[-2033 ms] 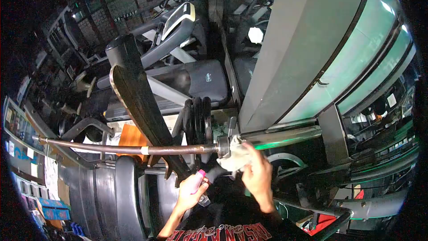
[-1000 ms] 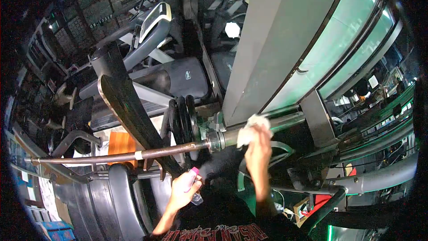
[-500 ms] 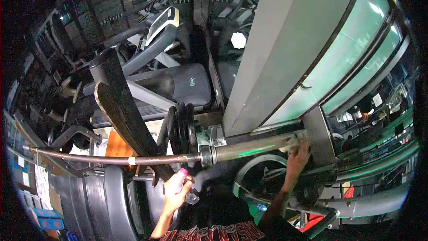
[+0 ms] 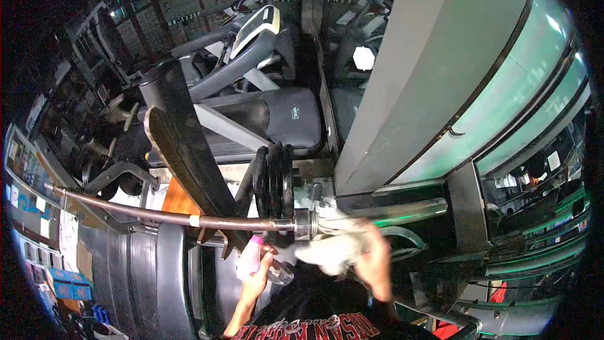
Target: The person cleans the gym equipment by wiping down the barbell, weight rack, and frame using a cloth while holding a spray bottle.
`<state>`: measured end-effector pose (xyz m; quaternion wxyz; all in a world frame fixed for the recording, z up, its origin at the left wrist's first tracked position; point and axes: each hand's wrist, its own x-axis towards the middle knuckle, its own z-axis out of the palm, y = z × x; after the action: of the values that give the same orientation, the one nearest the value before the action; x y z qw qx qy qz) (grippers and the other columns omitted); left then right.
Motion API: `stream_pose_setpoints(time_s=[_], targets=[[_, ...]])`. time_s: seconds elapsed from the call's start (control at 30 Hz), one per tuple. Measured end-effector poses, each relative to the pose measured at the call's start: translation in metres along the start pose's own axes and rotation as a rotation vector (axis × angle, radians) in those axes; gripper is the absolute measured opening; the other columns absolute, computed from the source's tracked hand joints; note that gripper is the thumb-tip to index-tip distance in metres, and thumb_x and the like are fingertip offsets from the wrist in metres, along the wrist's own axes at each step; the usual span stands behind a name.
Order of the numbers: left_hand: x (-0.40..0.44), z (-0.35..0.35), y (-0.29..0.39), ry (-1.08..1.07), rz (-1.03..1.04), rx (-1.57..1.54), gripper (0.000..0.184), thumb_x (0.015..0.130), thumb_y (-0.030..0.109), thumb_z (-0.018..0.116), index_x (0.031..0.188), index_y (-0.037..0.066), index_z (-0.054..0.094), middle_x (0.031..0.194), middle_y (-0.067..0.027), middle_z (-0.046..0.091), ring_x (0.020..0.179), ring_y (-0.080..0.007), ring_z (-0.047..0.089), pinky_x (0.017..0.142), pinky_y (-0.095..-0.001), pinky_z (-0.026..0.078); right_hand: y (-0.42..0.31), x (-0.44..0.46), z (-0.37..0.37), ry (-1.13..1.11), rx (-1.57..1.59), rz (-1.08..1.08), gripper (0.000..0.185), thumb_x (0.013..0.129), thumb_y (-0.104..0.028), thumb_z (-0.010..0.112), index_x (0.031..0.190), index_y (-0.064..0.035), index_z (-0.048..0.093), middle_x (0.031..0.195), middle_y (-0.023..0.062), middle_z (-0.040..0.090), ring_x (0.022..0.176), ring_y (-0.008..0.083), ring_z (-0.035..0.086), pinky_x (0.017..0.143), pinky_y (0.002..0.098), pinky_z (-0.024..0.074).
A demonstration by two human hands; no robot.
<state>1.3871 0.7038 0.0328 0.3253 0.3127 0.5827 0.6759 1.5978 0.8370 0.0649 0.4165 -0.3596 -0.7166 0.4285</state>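
Observation:
A barbell (image 4: 245,222) lies across the view, with its ringed collar (image 4: 303,224) near the middle and its thick metal sleeve (image 4: 412,211) reaching right. My left hand (image 4: 255,272), below the bar and just left of the collar, is closed around a spray bottle (image 4: 280,272) with a pink top and clear body. My right hand (image 4: 375,257), smeared by motion, grips a whitish cloth (image 4: 340,249). That cloth covers the part of the sleeve beside the collar and hangs below it.
Behind the bar stands a dark upright post (image 4: 182,132) of the rack. A treadmill (image 4: 277,116) is further back. Black weight plates (image 4: 274,179) hang beside the post. A grey pillar (image 4: 402,82) rises beyond the sleeve, and a black padded bench (image 4: 171,277) is at lower left.
My right hand has moved left with the cloth, from the sleeve's outer end to near the collar. My left hand keeps the bottle. The whole view has shifted slightly.

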Motion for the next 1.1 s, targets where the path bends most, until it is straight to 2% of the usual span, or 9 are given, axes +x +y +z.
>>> stream_pose_setpoints(time_s=[0.07, 0.13, 0.3, 0.4, 0.43, 0.53, 0.67, 0.93, 1.1], targets=[[-0.003, -0.006, 0.004, 0.062, 0.053, 0.070, 0.018, 0.086, -0.002, 0.057, 0.105, -0.003, 0.055, 0.086, -0.0107, 0.063, 0.062, -0.0137, 0.062, 0.057, -0.0265, 0.052, 0.002, 0.010, -0.011, 0.473, 0.392, 0.008, 0.038, 0.088, -0.012, 0.059, 0.121, 0.0045, 0.049, 0.115, 0.0123, 0.059, 0.106, 0.0204, 0.057, 0.094, 0.0344, 0.0445], [-0.001, -0.012, 0.015, 0.070, 0.074, 0.089, 0.021, 0.086, -0.001, 0.059, 0.106, -0.003, 0.054, 0.086, -0.0099, 0.063, 0.063, -0.0131, 0.061, 0.058, -0.0261, 0.052, 0.005, 0.015, -0.047, 0.445, 0.375, -0.030, 0.045, 0.089, -0.023, 0.059, 0.126, 0.0002, 0.048, 0.123, 0.0135, 0.055, 0.111, 0.0221, 0.053, 0.096, 0.0370, 0.0420], [-0.009, -0.029, 0.037, 0.045, 0.120, 0.322, 0.040, 0.081, -0.005, 0.064, 0.117, -0.001, 0.047, 0.095, -0.0091, 0.060, 0.075, -0.0120, 0.059, 0.067, -0.0244, 0.051, 0.009, 0.035, -0.022, 0.925, 0.368, 0.172, 0.048, 0.092, -0.023, 0.051, 0.134, -0.0022, 0.040, 0.127, 0.0120, 0.050, 0.115, 0.0237, 0.051, 0.095, 0.0382, 0.0448], [-0.015, -0.034, 0.037, 0.095, 0.105, 0.460, 0.041, 0.081, -0.004, 0.064, 0.119, -0.001, 0.046, 0.094, -0.0087, 0.060, 0.072, -0.0112, 0.059, 0.065, -0.0237, 0.052, 0.012, 0.035, -0.013, 0.717, 0.309, 0.123, 0.050, 0.090, -0.026, 0.052, 0.131, 0.0014, 0.041, 0.125, 0.0118, 0.051, 0.113, 0.0239, 0.053, 0.095, 0.0370, 0.0439], [-0.015, -0.035, 0.041, 0.095, 0.145, 0.532, 0.038, 0.082, -0.004, 0.063, 0.117, -0.002, 0.049, 0.091, -0.0081, 0.060, 0.072, -0.0109, 0.059, 0.064, -0.0241, 0.052, 0.017, 0.038, -0.022, 0.462, 0.159, -0.002, 0.057, 0.093, -0.014, 0.053, 0.141, 0.0016, 0.027, 0.142, 0.0183, 0.036, 0.127, 0.0267, 0.040, 0.107, 0.0389, 0.0308], [-0.017, -0.027, 0.046, 0.261, 0.121, 0.459, 0.022, 0.079, 0.008, 0.068, 0.099, 0.004, 0.059, 0.070, -0.0064, 0.058, 0.065, -0.0184, 0.056, 0.066, -0.0331, 0.045, 0.015, 0.047, -0.011, 0.318, 0.196, -0.080, 0.054, 0.094, -0.013, 0.050, 0.141, 0.0023, 0.027, 0.142, 0.0203, 0.035, 0.128, 0.0276, 0.038, 0.107, 0.0396, 0.0301], [-0.005, -0.027, 0.066, 0.196, 0.346, 0.770, 0.018, 0.075, 0.004, 0.067, 0.091, 0.002, 0.059, 0.073, -0.0117, 0.061, 0.064, -0.0259, 0.059, 0.061, -0.0363, 0.047, 0.026, 0.069, -0.006, 0.284, -0.067, -0.432, 0.053, 0.094, -0.016, 0.051, 0.139, 0.0027, 0.029, 0.141, 0.0205, 0.036, 0.128, 0.0273, 0.039, 0.107, 0.0405, 0.0299], [0.011, -0.022, 0.077, 0.346, 0.544, 0.779, 0.024, 0.071, 0.002, 0.071, 0.091, 0.000, 0.059, 0.077, -0.0115, 0.065, 0.071, -0.0307, 0.064, 0.069, -0.0368, 0.052, -0.034, 0.145, -0.012, 0.102, -0.086, -0.317, 0.052, 0.092, -0.035, 0.054, 0.125, 0.0042, 0.045, 0.113, 0.0160, 0.055, 0.105, 0.0254, 0.053, 0.095, 0.0379, 0.0390], [0.010, -0.005, 0.070, 0.563, 0.239, 0.658, 0.011, 0.079, 0.003, 0.066, 0.085, 0.001, 0.057, 0.069, -0.0098, 0.060, 0.061, -0.0149, 0.060, 0.053, -0.0288, 0.046, -0.034, 0.183, -0.025, -0.169, 0.030, -0.235, 0.068, 0.087, -0.049, 0.058, 0.127, 0.0039, 0.042, 0.115, 0.0120, 0.056, 0.106, 0.0206, 0.054, 0.094, 0.0349, 0.0413]])
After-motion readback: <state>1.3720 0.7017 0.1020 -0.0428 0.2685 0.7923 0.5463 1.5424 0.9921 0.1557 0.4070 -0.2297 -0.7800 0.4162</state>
